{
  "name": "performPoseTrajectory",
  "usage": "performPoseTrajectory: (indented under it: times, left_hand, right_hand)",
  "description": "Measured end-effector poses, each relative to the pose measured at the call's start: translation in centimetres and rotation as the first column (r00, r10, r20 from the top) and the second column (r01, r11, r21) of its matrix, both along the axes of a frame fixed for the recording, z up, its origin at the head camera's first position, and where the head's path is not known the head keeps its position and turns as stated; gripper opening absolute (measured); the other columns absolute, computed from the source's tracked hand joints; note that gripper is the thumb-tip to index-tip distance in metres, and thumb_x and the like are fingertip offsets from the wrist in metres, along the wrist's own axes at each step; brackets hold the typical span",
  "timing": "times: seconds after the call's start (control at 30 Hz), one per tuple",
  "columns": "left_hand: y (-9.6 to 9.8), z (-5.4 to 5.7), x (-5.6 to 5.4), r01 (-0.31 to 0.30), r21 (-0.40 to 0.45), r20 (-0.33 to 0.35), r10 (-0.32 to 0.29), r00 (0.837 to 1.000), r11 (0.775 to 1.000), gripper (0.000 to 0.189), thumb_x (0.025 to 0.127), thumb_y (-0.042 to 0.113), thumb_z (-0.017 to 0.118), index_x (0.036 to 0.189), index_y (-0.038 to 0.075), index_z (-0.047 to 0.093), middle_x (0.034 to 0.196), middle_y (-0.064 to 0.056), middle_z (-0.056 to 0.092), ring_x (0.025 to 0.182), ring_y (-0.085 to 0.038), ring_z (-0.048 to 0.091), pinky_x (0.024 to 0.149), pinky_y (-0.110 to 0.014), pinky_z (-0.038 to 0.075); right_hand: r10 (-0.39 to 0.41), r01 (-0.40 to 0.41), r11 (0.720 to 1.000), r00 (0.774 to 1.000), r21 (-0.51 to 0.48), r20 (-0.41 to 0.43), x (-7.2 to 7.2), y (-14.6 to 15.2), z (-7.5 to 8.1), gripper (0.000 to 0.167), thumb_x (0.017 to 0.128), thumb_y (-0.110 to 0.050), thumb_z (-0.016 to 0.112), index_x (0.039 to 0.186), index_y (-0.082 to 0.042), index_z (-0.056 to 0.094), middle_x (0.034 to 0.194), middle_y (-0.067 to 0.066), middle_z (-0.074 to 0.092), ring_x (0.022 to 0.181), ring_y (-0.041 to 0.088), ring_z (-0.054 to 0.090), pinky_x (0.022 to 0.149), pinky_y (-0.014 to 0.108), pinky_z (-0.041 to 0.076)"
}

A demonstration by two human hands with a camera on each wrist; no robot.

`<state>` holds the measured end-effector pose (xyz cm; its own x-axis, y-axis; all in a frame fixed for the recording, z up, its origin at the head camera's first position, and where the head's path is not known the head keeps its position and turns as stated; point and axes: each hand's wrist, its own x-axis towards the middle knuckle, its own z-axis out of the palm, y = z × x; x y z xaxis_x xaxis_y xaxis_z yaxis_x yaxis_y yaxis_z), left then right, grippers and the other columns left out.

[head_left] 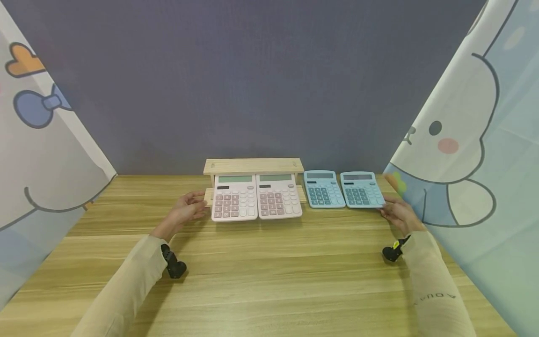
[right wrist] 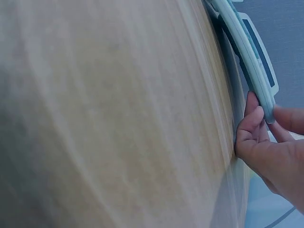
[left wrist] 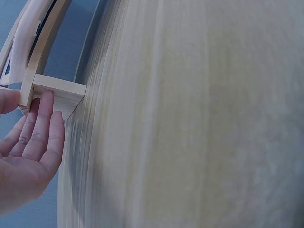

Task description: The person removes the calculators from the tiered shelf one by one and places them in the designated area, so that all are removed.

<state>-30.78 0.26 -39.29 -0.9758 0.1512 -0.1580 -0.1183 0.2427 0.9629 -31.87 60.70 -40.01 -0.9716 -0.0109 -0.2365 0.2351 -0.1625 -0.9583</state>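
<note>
A pale wooden rack point(head_left: 254, 165) stands at the back of the table, with two pink calculators point(head_left: 233, 199) side by side on it. My left hand point(head_left: 187, 208) holds the rack's left end; in the left wrist view the thumb lies on the lower board point(left wrist: 28, 88) and the fingers reach beneath it. To the right of the rack are two blue calculators, a nearer-left one point(head_left: 323, 189) and a right one point(head_left: 362, 191). With thumb and fingers, my right hand point(head_left: 397, 214) pinches the lower right corner of the right blue calculator, whose edge point(right wrist: 259, 78) shows in the right wrist view.
A dark grey panel point(head_left: 252, 79) rises right behind the rack and calculators. Printed cloth hangs at the left point(head_left: 46, 154) and right point(head_left: 484, 187). The wood-grain table point(head_left: 269, 276) stretches between both forearms.
</note>
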Motion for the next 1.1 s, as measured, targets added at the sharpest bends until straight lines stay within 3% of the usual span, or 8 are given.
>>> performPoseTrajectory:
  times: [0.3, 0.57, 0.83, 1.1]
  left_hand:
    - [-0.1, -0.1, -0.1, -0.001, 0.003, 0.002, 0.001, 1.0, 1.0, 0.055, 0.097, 0.014, 0.043, 0.144, 0.002, 0.018, 0.139, -0.028, 0.031, 0.122, -0.04, 0.044, 0.101, -0.042, 0.042]
    - [-0.1, -0.1, -0.1, -0.007, 0.002, 0.0, 0.007, 1.0, 1.0, 0.055, 0.096, 0.014, 0.044, 0.144, 0.003, 0.019, 0.139, -0.027, 0.032, 0.12, -0.039, 0.046, 0.099, -0.041, 0.043]
    - [0.1, -0.1, -0.1, -0.01, -0.002, 0.002, 0.01, 1.0, 1.0, 0.056, 0.096, 0.016, 0.046, 0.144, 0.003, 0.02, 0.139, -0.027, 0.032, 0.121, -0.039, 0.046, 0.099, -0.041, 0.043]
    - [0.0, 0.0, 0.0, -0.011, -0.006, 0.008, 0.011, 1.0, 1.0, 0.056, 0.096, 0.016, 0.045, 0.144, 0.004, 0.019, 0.139, -0.026, 0.031, 0.121, -0.04, 0.045, 0.1, -0.043, 0.042]
  right_hand:
    - [-0.008, 0.008, 1.0, 1.0, 0.004, 0.01, -0.4, 0.1, -0.3, 0.073, 0.087, 0.011, 0.046, 0.143, 0.008, -0.001, 0.08, -0.004, 0.06, 0.073, 0.004, 0.061, 0.069, 0.015, 0.051]
    - [0.003, -0.002, 0.988, 1.0, 0.157, -0.005, -1.0, 0.2, -0.7, 0.073, 0.086, 0.01, 0.049, 0.142, 0.009, 0.002, 0.078, -0.008, 0.059, 0.071, 0.001, 0.058, 0.066, 0.013, 0.05]
    - [0.021, -0.031, 0.951, 0.999, 0.308, 0.038, -1.5, 0.4, -0.6, 0.072, 0.089, 0.004, 0.05, 0.143, 0.007, 0.004, 0.082, -0.011, 0.054, 0.072, -0.001, 0.056, 0.069, 0.013, 0.05]
    - [0.019, -0.038, 0.943, 0.998, 0.332, 0.059, -1.7, 0.0, -0.2, 0.072, 0.088, 0.005, 0.051, 0.143, 0.006, 0.006, 0.09, -0.006, 0.049, 0.075, 0.0, 0.054, 0.069, 0.013, 0.049]
